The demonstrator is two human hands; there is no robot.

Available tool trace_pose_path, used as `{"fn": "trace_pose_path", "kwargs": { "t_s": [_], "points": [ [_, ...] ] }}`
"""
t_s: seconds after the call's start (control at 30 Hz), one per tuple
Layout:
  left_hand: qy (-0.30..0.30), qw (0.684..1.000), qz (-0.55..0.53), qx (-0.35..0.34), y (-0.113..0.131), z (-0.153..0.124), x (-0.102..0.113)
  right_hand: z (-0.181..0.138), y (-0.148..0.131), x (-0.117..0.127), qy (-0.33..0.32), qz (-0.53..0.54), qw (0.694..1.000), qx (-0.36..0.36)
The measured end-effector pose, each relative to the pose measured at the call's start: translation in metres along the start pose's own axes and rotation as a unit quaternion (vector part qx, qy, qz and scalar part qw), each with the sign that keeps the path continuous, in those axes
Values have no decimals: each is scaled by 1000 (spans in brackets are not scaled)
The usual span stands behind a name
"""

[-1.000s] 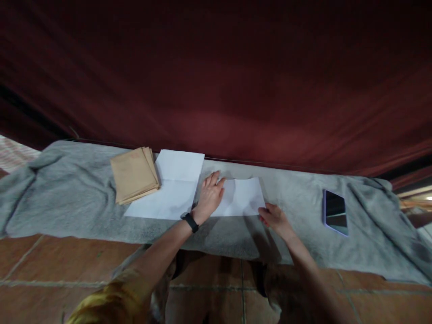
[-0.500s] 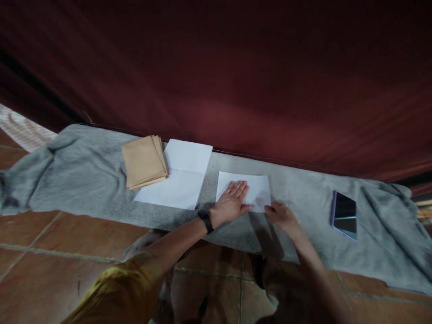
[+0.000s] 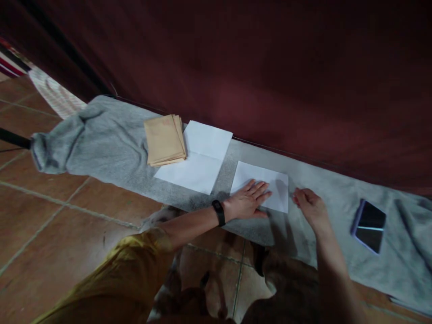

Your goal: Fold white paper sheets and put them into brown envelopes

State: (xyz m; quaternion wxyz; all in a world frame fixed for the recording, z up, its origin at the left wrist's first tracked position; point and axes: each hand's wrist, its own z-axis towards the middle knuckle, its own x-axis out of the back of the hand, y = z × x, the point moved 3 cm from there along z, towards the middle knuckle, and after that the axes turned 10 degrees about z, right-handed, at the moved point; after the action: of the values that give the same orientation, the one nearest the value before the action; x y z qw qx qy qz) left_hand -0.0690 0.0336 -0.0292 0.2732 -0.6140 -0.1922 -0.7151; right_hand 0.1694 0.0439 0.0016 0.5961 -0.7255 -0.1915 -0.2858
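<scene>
My left hand lies palm down with spread fingers on a small white sheet of paper, pressing on its lower left part. A dark band is on that wrist. Just off the sheet's right edge is my right hand, its fingers curled together, not touching the paper; nothing shows in them. To the left of the small sheet rests a larger white sheet with a crease across its middle. A stack of brown paper envelopes overlaps its left edge.
A grey cloth covers the long narrow surface. The phone lies to the right of my right hand. Behind the surface hangs a dark red curtain-like fabric. Floor tiles lie below.
My right hand has come away from the sheet's lower right corner and moved right, fingers curled. My left hand stays flat on the sheet, lower down. The whole view has tilted.
</scene>
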Motion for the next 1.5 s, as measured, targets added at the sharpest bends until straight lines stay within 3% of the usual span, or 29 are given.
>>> {"fn": "trace_pose_path", "kwargs": {
  "t_s": [0.17, 0.33, 0.63, 0.83, 0.97, 1.2, 1.5],
  "points": [
    [24, 1000, -2, -16, 12, -5, 4, 0, -31, -52, -98, 96, 983, 124],
    [29, 999, -18, -36, 18, -9, 4, 5, -26, -89, -173, 38, 965, 194],
    [29, 995, -83, -41, 23, -22, 17, 8, -22, -97, -115, -155, 942, 273],
    [43, 982, -176, 59, 3, -18, 24, 1, -28, -103, -85, -217, 929, 286],
    [66, 977, -148, 138, -8, -16, 14, -2, -31, -105, -64, -238, 927, 283],
    [65, 979, -86, 175, -14, -14, -7, -8, -34, -106, -40, -243, 929, 278],
    [26, 975, -75, 207, -29, 2, -8, -12, -31, -103, -13, -224, 939, 261]
  ]
}}
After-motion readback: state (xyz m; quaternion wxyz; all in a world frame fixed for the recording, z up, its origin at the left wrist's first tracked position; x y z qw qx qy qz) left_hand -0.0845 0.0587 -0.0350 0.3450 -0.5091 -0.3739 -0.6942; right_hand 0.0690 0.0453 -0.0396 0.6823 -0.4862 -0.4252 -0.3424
